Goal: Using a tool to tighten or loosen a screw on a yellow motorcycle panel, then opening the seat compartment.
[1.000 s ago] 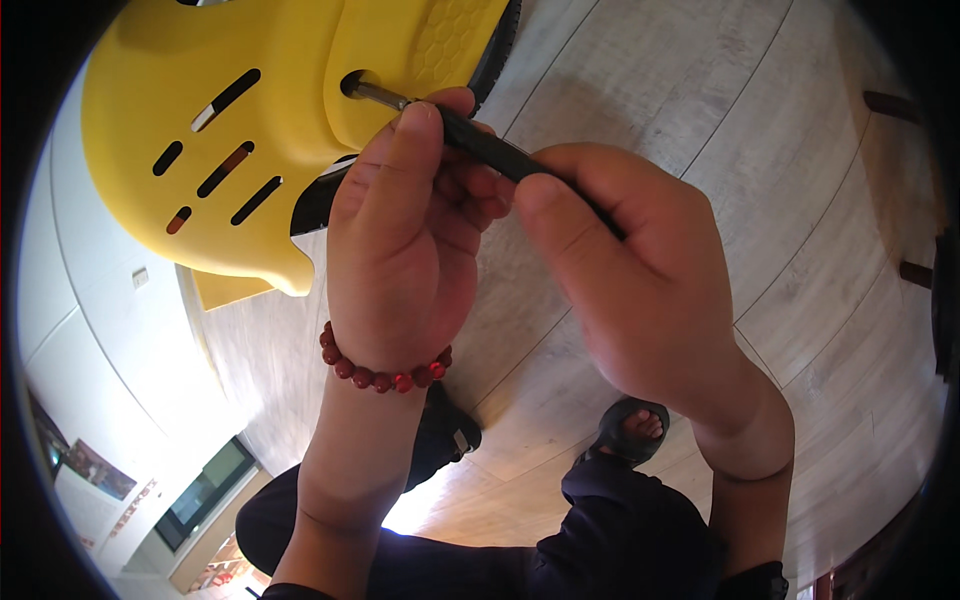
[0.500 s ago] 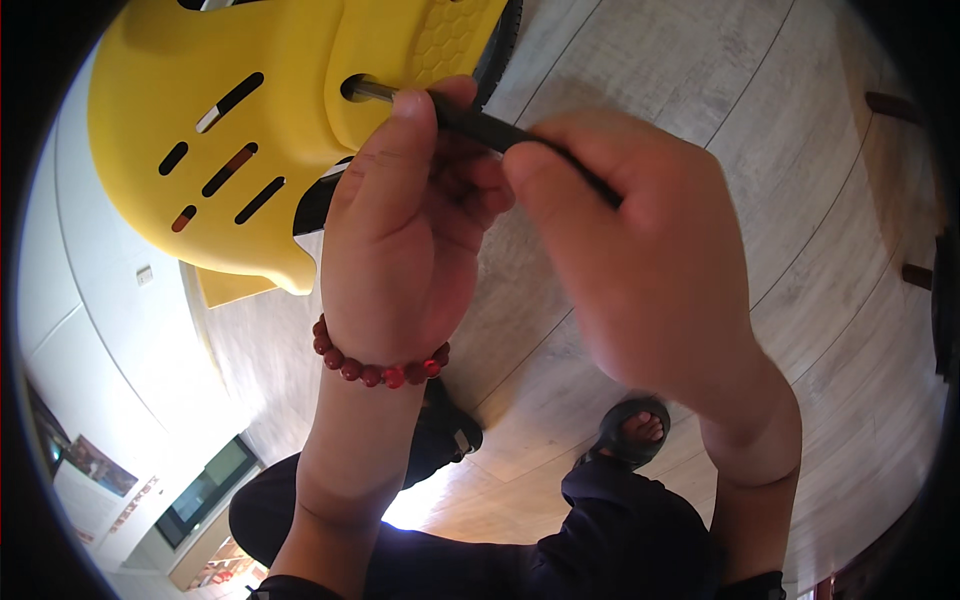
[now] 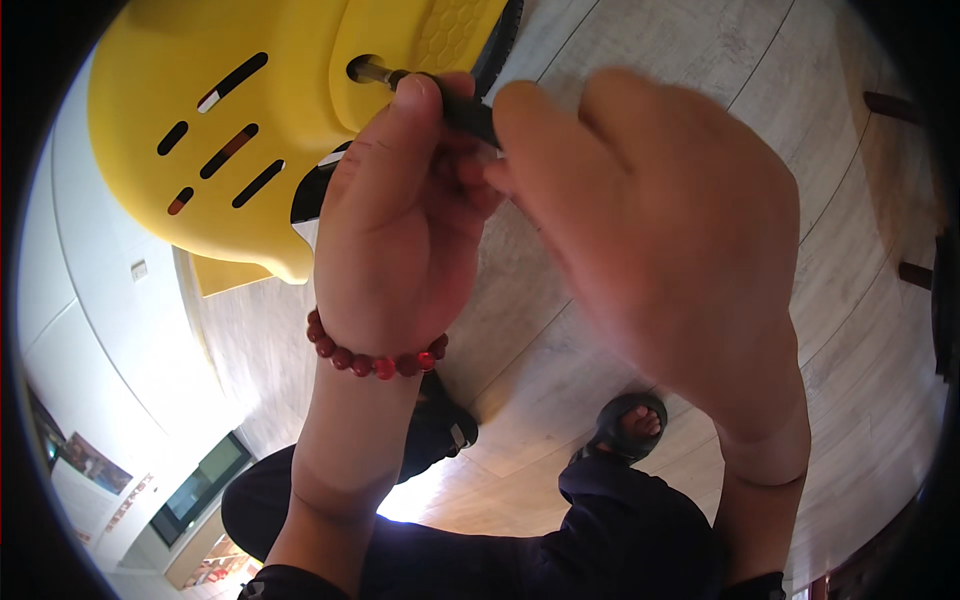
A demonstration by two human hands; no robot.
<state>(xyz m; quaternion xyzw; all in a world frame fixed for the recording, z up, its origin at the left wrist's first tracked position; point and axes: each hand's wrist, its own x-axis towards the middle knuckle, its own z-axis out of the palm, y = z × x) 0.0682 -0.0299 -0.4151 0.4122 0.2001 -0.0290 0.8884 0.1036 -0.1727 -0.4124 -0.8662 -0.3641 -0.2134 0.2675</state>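
Note:
A yellow moulded plastic panel (image 3: 300,40) with slots and a round hole fills the upper left. Into that hole runs the metal shaft of a screwdriver (image 3: 468,112) with a black handle. My left hand (image 3: 400,210), a red bead bracelet (image 3: 385,367) on its wrist, pinches the front of the handle between thumb and fingers. Closed about the rear of the handle is my right hand (image 3: 660,220), blurred by motion. It hides the handle's back end. The screw or fastener inside the hole cannot be made out.
A black tyre edge (image 3: 500,45) shows behind the panel. Below are grey wood-look floorboards (image 3: 530,340), my dark-trousered legs and a black sandal (image 3: 632,425). A white wall (image 3: 120,330) stands at left; brown furniture legs (image 3: 893,108) are at far right.
My right hand has turned and shifted to the right around the handle, covering its rear end, which showed before. My left hand stays on the front of the screwdriver.

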